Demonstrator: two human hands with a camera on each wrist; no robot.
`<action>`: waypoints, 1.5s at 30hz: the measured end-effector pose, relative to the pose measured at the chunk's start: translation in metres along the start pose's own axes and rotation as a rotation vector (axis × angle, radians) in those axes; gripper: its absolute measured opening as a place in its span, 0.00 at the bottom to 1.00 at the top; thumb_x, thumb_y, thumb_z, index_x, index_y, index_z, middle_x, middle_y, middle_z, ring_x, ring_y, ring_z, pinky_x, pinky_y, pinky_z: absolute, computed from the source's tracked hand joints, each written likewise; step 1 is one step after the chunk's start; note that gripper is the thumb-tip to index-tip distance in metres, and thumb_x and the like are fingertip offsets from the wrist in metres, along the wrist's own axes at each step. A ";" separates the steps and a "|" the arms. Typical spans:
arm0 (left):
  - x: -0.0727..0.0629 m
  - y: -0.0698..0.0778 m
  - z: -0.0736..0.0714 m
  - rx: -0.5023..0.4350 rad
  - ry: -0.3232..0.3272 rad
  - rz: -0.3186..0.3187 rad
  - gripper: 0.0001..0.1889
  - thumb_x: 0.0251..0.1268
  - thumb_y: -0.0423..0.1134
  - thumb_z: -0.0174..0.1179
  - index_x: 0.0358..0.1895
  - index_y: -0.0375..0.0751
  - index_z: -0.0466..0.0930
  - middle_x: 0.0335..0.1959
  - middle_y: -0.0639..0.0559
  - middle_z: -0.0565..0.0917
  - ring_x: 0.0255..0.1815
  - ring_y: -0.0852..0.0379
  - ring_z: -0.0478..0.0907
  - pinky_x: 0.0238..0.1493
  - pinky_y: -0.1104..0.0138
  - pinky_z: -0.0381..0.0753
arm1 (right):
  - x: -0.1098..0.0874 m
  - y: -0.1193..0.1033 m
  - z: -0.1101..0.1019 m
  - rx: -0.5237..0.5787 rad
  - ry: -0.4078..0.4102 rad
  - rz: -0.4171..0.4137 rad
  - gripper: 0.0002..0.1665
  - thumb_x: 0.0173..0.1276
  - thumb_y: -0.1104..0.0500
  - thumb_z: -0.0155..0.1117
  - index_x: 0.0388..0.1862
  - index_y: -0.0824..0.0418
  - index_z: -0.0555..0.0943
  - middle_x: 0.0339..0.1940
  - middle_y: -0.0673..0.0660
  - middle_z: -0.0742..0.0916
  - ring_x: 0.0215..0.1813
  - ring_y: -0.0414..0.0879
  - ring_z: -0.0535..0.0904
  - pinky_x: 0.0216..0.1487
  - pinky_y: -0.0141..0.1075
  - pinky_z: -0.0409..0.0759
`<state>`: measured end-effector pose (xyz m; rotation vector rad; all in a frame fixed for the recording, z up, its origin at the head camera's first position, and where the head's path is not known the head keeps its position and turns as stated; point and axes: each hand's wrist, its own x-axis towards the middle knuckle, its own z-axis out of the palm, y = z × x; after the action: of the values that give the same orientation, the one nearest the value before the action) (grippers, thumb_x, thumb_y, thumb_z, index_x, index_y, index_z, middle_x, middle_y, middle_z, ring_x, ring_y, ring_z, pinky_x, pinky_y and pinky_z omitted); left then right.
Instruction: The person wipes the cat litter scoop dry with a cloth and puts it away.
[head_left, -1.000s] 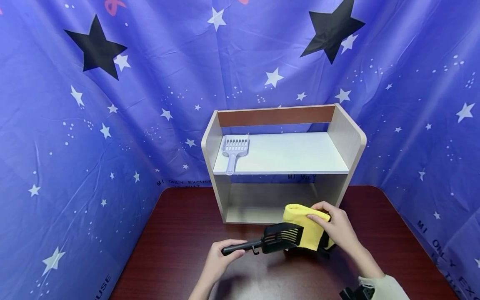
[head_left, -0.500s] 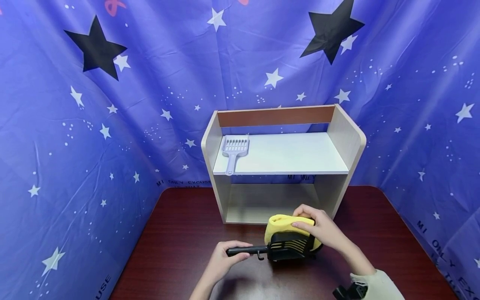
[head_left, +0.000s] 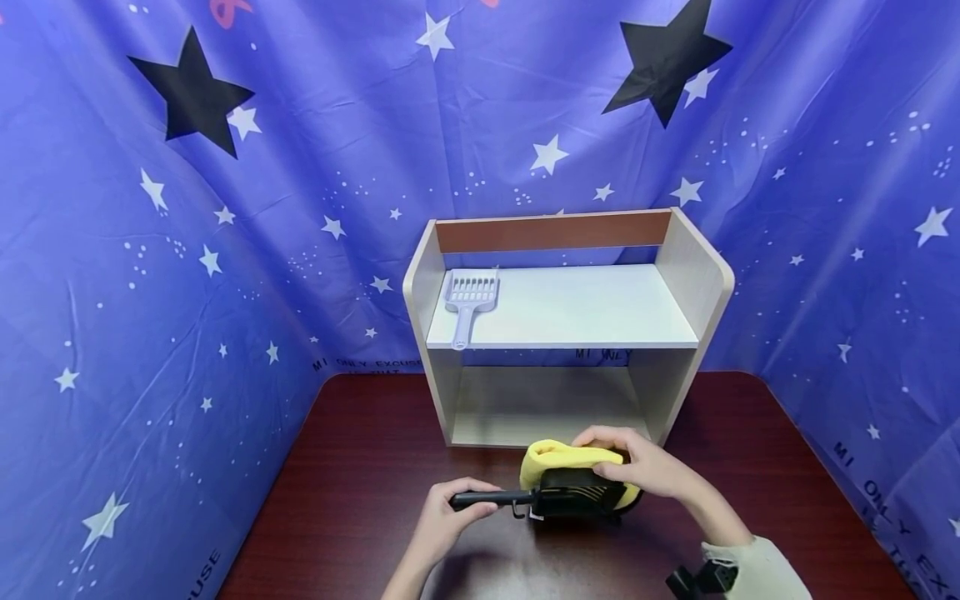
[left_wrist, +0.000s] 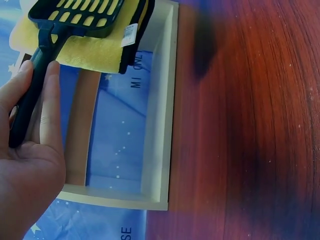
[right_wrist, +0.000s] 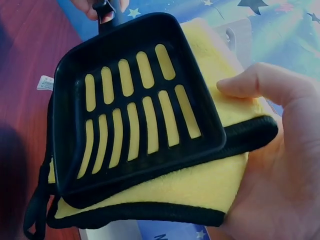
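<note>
My left hand pinches the handle of a black slotted litter scoop, its head pointing right. Behind the scoop head lies a folded yellow cloth with black edging, and yellow shows through the slots. My right hand grips that cloth at its right end, thumb on the near side. In the left wrist view a white tag sticks out from the cloth. Both scoop and cloth are held above the table, in front of the shelf.
A wooden two-level shelf unit stands at the back of the dark red table. On its upper board, at the left, lies a pale lilac slotted scoop. Blue star-printed curtain surrounds the table on the sides shown.
My right hand has moved left and down with the cloth, which now sits behind the scoop head. The scoop has levelled and its head is tipped differently. The left hand has barely shifted.
</note>
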<state>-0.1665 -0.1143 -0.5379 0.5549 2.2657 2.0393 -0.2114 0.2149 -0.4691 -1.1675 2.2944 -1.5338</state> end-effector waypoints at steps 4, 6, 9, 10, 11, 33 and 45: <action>0.000 -0.001 0.000 -0.028 0.000 0.002 0.11 0.59 0.32 0.69 0.45 0.32 0.87 0.39 0.34 0.89 0.36 0.70 0.83 0.38 0.75 0.84 | -0.001 0.002 -0.002 0.031 -0.026 -0.020 0.21 0.66 0.73 0.56 0.56 0.60 0.80 0.37 0.60 0.83 0.39 0.30 0.74 0.35 0.30 0.76; 0.000 -0.001 0.001 -0.047 -0.005 0.001 0.11 0.60 0.30 0.68 0.45 0.29 0.86 0.39 0.32 0.88 0.37 0.70 0.84 0.40 0.73 0.86 | -0.001 0.001 -0.002 0.050 -0.021 -0.016 0.22 0.65 0.74 0.55 0.56 0.62 0.80 0.37 0.60 0.82 0.36 0.29 0.73 0.32 0.29 0.76; 0.000 -0.002 0.002 -0.066 -0.007 -0.003 0.11 0.60 0.29 0.68 0.45 0.28 0.85 0.39 0.30 0.88 0.37 0.70 0.85 0.41 0.72 0.87 | -0.003 0.000 -0.003 0.082 -0.006 0.007 0.21 0.66 0.74 0.53 0.56 0.64 0.81 0.33 0.62 0.81 0.30 0.28 0.70 0.25 0.27 0.73; 0.001 -0.001 0.002 -0.071 -0.007 -0.003 0.11 0.60 0.29 0.68 0.45 0.27 0.85 0.39 0.30 0.88 0.37 0.70 0.85 0.41 0.71 0.87 | -0.003 0.000 -0.003 0.089 -0.001 0.012 0.21 0.67 0.75 0.53 0.56 0.64 0.81 0.31 0.63 0.80 0.28 0.29 0.69 0.22 0.27 0.72; 0.001 -0.001 0.002 -0.071 -0.005 -0.002 0.12 0.60 0.29 0.68 0.45 0.28 0.85 0.39 0.30 0.88 0.37 0.70 0.85 0.41 0.71 0.87 | -0.004 -0.001 -0.004 0.092 0.006 0.018 0.21 0.67 0.74 0.52 0.56 0.65 0.81 0.29 0.64 0.80 0.25 0.31 0.68 0.21 0.27 0.71; 0.012 0.004 -0.013 -0.015 0.102 0.002 0.12 0.59 0.32 0.70 0.45 0.32 0.87 0.38 0.34 0.89 0.33 0.69 0.83 0.35 0.74 0.84 | -0.022 -0.001 -0.026 0.043 0.103 -0.017 0.20 0.72 0.74 0.51 0.59 0.68 0.80 0.54 0.37 0.86 0.50 0.28 0.80 0.45 0.26 0.83; 0.013 0.005 -0.020 0.004 0.111 0.031 0.11 0.59 0.31 0.69 0.45 0.33 0.87 0.38 0.34 0.89 0.32 0.70 0.80 0.33 0.75 0.82 | -0.035 0.003 -0.032 0.061 0.128 -0.022 0.20 0.71 0.76 0.50 0.58 0.69 0.80 0.52 0.38 0.86 0.48 0.29 0.82 0.43 0.26 0.83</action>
<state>-0.1827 -0.1290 -0.5276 0.4911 2.3362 2.1316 -0.2051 0.2614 -0.4662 -1.1135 2.3022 -1.7202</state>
